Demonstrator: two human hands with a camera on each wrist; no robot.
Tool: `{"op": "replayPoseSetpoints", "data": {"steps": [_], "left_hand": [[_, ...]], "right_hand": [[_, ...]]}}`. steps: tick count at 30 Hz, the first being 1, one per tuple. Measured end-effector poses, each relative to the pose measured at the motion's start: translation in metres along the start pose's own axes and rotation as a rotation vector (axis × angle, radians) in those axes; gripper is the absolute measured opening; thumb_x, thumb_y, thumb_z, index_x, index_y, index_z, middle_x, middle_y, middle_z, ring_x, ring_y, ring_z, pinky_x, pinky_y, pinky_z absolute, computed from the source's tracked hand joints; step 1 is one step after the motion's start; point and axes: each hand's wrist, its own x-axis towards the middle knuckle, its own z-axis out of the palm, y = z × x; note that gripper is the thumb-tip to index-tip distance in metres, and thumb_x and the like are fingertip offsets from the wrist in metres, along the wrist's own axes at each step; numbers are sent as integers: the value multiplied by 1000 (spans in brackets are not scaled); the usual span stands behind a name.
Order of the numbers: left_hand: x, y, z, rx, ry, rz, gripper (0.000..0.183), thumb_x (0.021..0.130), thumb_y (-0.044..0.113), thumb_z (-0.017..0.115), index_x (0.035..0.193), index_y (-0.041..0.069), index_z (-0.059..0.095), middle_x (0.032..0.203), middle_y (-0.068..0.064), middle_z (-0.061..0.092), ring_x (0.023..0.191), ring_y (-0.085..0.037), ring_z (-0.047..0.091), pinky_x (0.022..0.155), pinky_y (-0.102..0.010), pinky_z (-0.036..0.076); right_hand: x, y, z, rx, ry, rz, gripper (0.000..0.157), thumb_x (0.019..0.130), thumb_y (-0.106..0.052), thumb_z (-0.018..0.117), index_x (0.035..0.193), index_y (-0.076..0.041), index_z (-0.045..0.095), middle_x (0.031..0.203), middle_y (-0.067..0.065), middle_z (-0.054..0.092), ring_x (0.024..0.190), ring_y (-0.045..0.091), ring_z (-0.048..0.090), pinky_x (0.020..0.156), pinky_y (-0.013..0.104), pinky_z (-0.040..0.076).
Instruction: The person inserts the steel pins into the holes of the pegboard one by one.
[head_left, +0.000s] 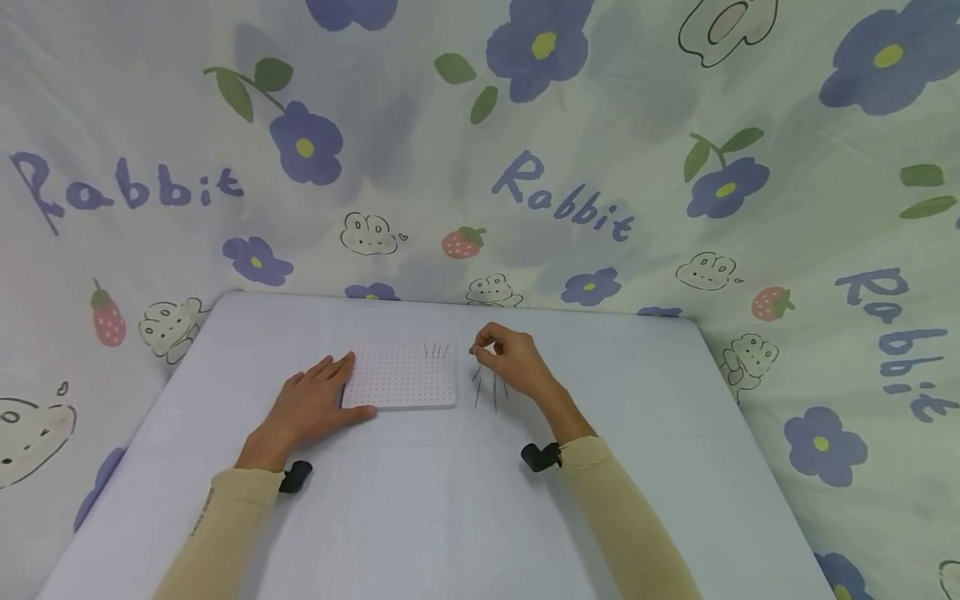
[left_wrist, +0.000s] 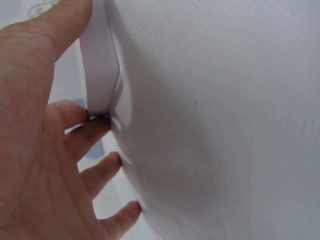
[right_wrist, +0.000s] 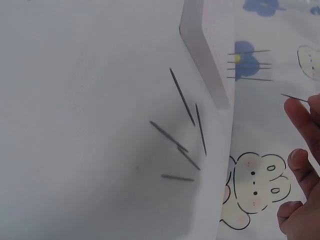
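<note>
A white board with a grid of small holes (head_left: 397, 385) lies on the table. Several thin dark pins (head_left: 437, 351) stand upright near its far right corner. My left hand (head_left: 311, 407) rests against the board's left edge, its thumb along the front edge and its fingers spread. In the left wrist view, fingertips touch the cloth beside the board's corner (left_wrist: 100, 65). To the right of the board, my right hand (head_left: 513, 358) pinches one thin pin (right_wrist: 294, 98) between thumb and index finger, above the table. Below that hand lie several loose dark pins (right_wrist: 169, 136), scattered at different angles.
A white cloth covers the table (head_left: 450, 500). Behind it and at both sides hangs a printed curtain (head_left: 420, 150) with flowers, rabbits and strawberries. A small black camera is worn at each wrist, near the beige sleeves (head_left: 622, 508).
</note>
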Motion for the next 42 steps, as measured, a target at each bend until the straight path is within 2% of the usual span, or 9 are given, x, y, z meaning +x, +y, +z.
{"op": "replayPoseSetpoints", "data": {"steps": [2, 10, 23, 32, 38, 42], "left_hand": [[0, 0, 0, 1, -1, -1, 110, 84, 68, 67, 157, -2, 26, 157, -27, 36, 146, -48, 27, 109, -73, 25], [0, 0, 0, 1, 1, 3, 109, 84, 68, 67, 157, -2, 26, 157, -27, 36, 146, -48, 27, 108, -73, 26], [-1, -1, 2, 0, 6, -3, 109, 84, 68, 68, 157, -2, 26, 156, -27, 36, 146, -48, 27, 109, -72, 25], [-1, 1, 1, -2, 10, 4, 108, 84, 67, 68, 157, -2, 27, 156, -27, 36, 146, -48, 28, 109, -72, 25], [-1, 0, 1, 1, 8, -2, 109, 84, 68, 67, 157, -1, 27, 157, -27, 36, 146, -47, 27, 110, -72, 25], [-1, 1, 2, 0, 4, -8, 109, 84, 69, 67, 158, -1, 26, 157, -27, 36, 146, -47, 27, 110, -72, 24]], "right_hand": [[2, -2, 1, -6, -1, 7, 5, 96, -27, 69, 96, -22, 66, 100, -7, 71, 78, 15, 52, 63, 29, 43], [12, -6, 10, -4, -14, 17, 4, 94, -25, 71, 94, -22, 67, 101, -7, 72, 82, 16, 53, 66, 29, 44], [25, -3, 23, -26, -23, 39, 7, 94, -25, 70, 99, -22, 67, 100, -7, 71, 95, 13, 62, 88, 31, 51], [32, 3, 31, -37, 0, 59, 10, 94, -26, 71, 102, -23, 67, 99, -7, 73, 93, 13, 63, 84, 32, 52], [35, 4, 37, -39, -6, 74, 9, 94, -27, 71, 101, -25, 67, 98, -7, 74, 87, 15, 62, 71, 31, 50], [36, 5, 40, -61, -23, 91, 8, 95, -29, 69, 102, -26, 67, 99, -8, 73, 84, 14, 61, 69, 30, 48]]}}
